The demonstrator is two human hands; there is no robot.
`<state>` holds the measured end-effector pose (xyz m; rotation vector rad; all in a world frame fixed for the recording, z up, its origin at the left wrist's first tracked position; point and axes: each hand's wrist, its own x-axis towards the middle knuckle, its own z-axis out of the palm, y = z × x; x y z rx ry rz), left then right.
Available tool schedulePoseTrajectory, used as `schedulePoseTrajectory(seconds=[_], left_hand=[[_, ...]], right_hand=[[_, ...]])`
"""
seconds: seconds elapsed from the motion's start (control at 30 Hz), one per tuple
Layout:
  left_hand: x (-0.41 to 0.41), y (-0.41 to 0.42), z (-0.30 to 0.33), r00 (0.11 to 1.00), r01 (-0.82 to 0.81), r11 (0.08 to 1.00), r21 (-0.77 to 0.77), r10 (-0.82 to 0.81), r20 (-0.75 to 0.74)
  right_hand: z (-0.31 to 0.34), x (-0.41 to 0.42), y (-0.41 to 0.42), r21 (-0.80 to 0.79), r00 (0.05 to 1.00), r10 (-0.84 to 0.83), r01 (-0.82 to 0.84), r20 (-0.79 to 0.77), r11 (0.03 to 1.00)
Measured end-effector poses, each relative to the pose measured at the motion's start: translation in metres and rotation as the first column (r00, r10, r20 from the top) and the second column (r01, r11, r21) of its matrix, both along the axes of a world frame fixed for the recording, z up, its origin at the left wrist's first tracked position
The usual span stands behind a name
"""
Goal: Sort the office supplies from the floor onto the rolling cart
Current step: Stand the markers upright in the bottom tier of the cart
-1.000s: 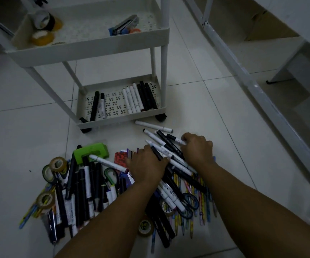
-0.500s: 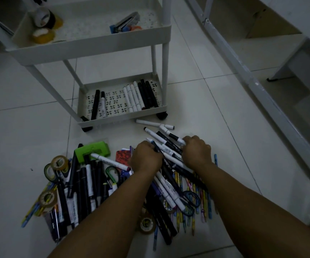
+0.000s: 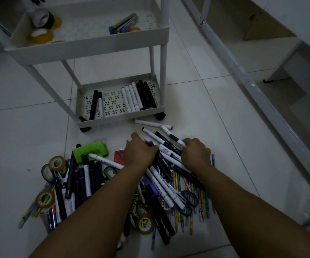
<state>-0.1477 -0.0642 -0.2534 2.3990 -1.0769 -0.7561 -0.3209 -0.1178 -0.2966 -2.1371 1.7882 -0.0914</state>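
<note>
Tiled floor [image 3: 197,94], left hand [image 3: 140,152] and right hand [image 3: 195,153] knuckles-up, both gripping markers [image 3: 166,146].

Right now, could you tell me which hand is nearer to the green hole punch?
Left. The left hand lies just right of the green hole punch; the right hand is farther right, across the markers.
</note>
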Motion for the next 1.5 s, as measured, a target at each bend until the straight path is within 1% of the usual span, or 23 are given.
schedulePoseTrajectory(seconds=[0.07, 0.13, 0.33, 0.43, 0.57, 0.7, 0.8, 0.87, 0.97, 1.03, 1.13, 1.2, 1.3, 1.37, 1.43, 1.5], left_hand=[[-0.011, 0.006, -0.004, 0.997, 0.072, 0.997, 0.023, -0.073, 0.021], [-0.02, 0.009, -0.007, 0.994, 0.099, 0.995, 0.026, -0.1, 0.036], [-0.034, 0.003, -0.007, 0.996, 0.048, 0.998, 0.041, -0.051, 0.08], [-0.045, 0.005, -0.007, 0.998, 0.026, 0.999, 0.037, -0.028, 0.051], [-0.046, 0.007, -0.01, 0.998, -0.068, 0.998, 0.008, 0.067, 0.008], [-0.038, 0.008, -0.011, 0.994, -0.029, 0.998, 0.05, 0.035, -0.104], [-0.038, 0.004, -0.009, 0.993, -0.012, 0.996, 0.089, 0.023, -0.119], [-0.035, 0.001, -0.009, 0.986, -0.029, 0.994, 0.103, 0.045, -0.161], [-0.027, 0.001, -0.009, 0.964, -0.081, 0.994, 0.07, 0.096, -0.246], [-0.018, 0.002, -0.005, 0.938, -0.152, 0.988, 0.01, 0.148, -0.312], [0.002, 0.001, 0.006, 0.845, -0.306, 0.95, -0.059, 0.242, -0.477], [0.022, -0.004, 0.012, 0.801, -0.374, 0.924, -0.078, 0.28, -0.53], [0.058, -0.018, 0.022, 0.796, -0.427, 0.894, -0.135, 0.302, -0.524], [0.085, -0.03, 0.031, 0.812, -0.43, 0.886, -0.172, 0.296, -0.503], [0.105, -0.043, 0.037, 0.839, -0.409, 0.893, -0.187, 0.288, -0.461], [0.125, -0.061, 0.041, 0.86, -0.383, 0.905, -0.186, 0.276, -0.429]], right_hand=[[0.0, 0.001, 0.0, 0.005, 1.0, -0.013, 0.013, 0.023, 1.0], [0.0, 0.004, 0.002, 0.002, 0.999, -0.026, 0.026, 0.048, 1.0], [0.004, 0.005, 0.004, 0.036, 0.994, -0.03, 0.027, 0.103, 0.999], [0.008, 0.006, 0.003, 0.068, 0.991, -0.061, 0.053, 0.12, 0.996], [0.013, 0.008, 0.003, 0.108, 0.986, -0.09, 0.075, 0.142, 0.991], [0.013, 0.008, 0.005, 0.097, 0.986, -0.063, 0.049, 0.156, 0.994], [0.015, 0.011, 0.007, 0.096, 0.984, -0.066, 0.05, 0.167, 0.994], [0.015, 0.013, 0.008, 0.091, 0.981, -0.063, 0.047, 0.182, 0.995], [0.015, 0.014, 0.009, 0.064, 0.973, -0.073, 0.06, 0.221, 0.996], [0.016, 0.019, 0.009, 0.052, 0.953, -0.075, 0.062, 0.294, 0.997], [0.022, 0.04, 0.009, 0.033, 0.908, -0.043, 0.032, 0.416, 0.999], [0.03, 0.058, 0.008, -0.001, 0.872, -0.016, 0.019, 0.49, 1.0], [0.044, 0.089, 0.004, -0.064, 0.818, 0.045, -0.009, 0.574, 0.998], [0.054, 0.111, -0.003, -0.094, 0.806, 0.082, -0.032, 0.587, 0.995], [0.062, 0.129, -0.013, -0.084, 0.828, 0.102, -0.067, 0.551, 0.994], [0.067, 0.148, -0.029, -0.013, 0.868, 0.078, -0.083, 0.49, 0.996]])
